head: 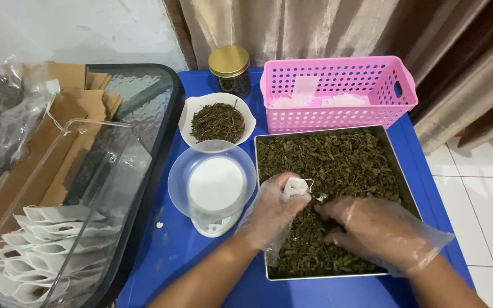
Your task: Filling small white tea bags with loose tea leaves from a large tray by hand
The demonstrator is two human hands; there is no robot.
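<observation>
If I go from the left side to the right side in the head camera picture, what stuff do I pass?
Clear plastic bin of white filter bags → small white kitchen scale → left hand holding a small white bag → right hand in the metal tray of dried leaves → white tiled floor.

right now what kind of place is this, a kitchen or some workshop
Probably a small home tea-packing spot, not a real kitchen: a metal tray of dried leaves on a blue table, a small scale, and filled white tea bags lined in a clear bin, with curtains behind.
</observation>
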